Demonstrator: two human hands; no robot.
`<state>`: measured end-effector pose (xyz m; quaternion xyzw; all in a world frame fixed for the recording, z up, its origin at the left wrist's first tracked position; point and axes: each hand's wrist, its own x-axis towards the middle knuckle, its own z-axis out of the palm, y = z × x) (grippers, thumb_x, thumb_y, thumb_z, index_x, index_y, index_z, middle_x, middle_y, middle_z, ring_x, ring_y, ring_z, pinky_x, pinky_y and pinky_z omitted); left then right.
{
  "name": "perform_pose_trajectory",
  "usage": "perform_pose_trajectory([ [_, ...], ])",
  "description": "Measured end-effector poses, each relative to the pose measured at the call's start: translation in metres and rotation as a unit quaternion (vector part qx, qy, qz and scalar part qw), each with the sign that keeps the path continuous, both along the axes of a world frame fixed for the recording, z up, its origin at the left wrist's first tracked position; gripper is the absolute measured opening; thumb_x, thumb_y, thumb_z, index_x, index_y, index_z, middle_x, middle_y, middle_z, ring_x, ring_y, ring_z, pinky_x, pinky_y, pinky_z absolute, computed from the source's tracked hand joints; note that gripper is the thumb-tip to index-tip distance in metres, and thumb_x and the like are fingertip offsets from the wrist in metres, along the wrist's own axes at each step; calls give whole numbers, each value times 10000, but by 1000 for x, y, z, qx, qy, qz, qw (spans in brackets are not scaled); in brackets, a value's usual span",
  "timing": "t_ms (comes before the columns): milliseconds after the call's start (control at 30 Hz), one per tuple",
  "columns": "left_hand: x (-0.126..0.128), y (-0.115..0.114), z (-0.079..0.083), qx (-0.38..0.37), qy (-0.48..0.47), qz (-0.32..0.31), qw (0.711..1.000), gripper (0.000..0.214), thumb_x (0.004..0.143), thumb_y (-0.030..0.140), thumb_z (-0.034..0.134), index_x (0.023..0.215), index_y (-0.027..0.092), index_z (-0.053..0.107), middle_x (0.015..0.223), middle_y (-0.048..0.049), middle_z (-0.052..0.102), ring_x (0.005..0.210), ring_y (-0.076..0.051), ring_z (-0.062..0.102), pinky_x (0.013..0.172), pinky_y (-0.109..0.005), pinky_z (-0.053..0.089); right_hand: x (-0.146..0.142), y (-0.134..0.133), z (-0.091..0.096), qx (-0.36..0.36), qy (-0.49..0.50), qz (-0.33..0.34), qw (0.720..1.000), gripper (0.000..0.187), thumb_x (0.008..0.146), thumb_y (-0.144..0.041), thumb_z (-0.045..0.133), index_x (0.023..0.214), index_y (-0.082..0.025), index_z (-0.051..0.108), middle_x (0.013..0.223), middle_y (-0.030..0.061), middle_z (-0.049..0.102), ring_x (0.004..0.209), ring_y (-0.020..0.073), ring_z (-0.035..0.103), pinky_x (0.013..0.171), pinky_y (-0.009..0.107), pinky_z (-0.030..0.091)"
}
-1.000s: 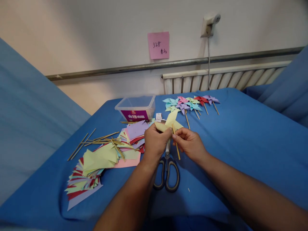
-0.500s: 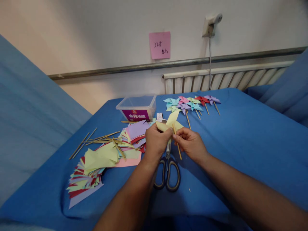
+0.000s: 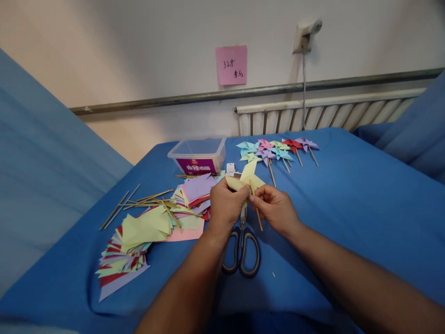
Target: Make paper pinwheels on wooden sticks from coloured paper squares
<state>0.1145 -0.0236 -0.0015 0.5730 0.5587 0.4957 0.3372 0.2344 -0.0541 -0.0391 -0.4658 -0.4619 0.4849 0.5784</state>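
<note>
My left hand [image 3: 225, 204] is closed on a folded yellow paper pinwheel [image 3: 247, 175], held above the blue cloth. My right hand [image 3: 276, 206] pinches a thin wooden stick [image 3: 255, 208] against the back of that pinwheel. Both hands meet just above a pair of black-handled scissors [image 3: 241, 248] lying on the cloth. To the left lie stacks of coloured paper squares [image 3: 146, 232] and loose wooden sticks [image 3: 146, 200].
Several finished pinwheels on sticks [image 3: 276, 150] lie in a row at the far side of the blue cloth [image 3: 365, 195]. A clear plastic box [image 3: 198, 155] stands behind the paper. A radiator [image 3: 330, 113] and a pink note [image 3: 231, 65] are on the wall.
The view has shifted very slightly. My hands stay together on the pinwheel and stick with almost no movement.
</note>
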Motion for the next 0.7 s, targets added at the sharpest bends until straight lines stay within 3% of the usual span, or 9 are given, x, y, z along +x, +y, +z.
perform_pose_trajectory([
  [267, 0, 0, 1, -4, 3, 1, 1000, 145, 573, 241, 704, 676, 159, 642, 604, 34, 604, 546, -119, 505, 495, -219, 375, -2, -2, 1, -7, 15, 10, 1000, 384, 665, -523, 752, 649, -206, 537, 498, -55, 523, 394, 74, 395, 379, 213, 293],
  [500, -1, -1, 4, 3, 6, 4, 1000, 166, 601, 276, 722, 697, 155, 662, 616, 25, 616, 555, -121, 515, 512, -223, 389, 1, -4, 2, -2, 12, 16, 1000, 383, 782, -566, 652, 752, -187, 611, 578, -29, 603, 405, 71, 427, 400, 209, 347],
  [700, 0, -1, 2, 5, -8, 5, 1000, 178, 592, 272, 734, 720, 159, 681, 629, 11, 634, 554, -131, 532, 514, -232, 395, 3, -3, 6, -26, 42, 10, 999, 410, 738, -591, 681, 772, -191, 598, 541, -44, 580, 389, 69, 408, 380, 199, 316],
])
